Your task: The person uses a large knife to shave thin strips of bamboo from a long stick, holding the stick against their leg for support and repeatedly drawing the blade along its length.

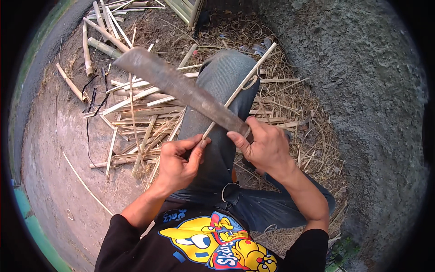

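Filling the right side of the frame: a rough grey wall [362, 90]. Spreading across the left: bare dirt ground [59, 149], with a heap of split bamboo pieces [136, 113] lying in the upper left and centre left, and dry straw [290, 104] scattered in the upper centre and right. Running up the middle: a raised knee in grey trousers [222, 90]. Crossing the knee from upper left down to the centre: a long, dull, broad blade [176, 86], its handle end disappearing into the right hand [265, 147], clenching around it just right of centre. Slanting from the centre up toward the upper right: a thin bamboo strip [240, 88], passing under the blade and touching it near the right hand. Pinching the strip's lower end, thumb against fingers: the left hand [179, 161], just left of centre.
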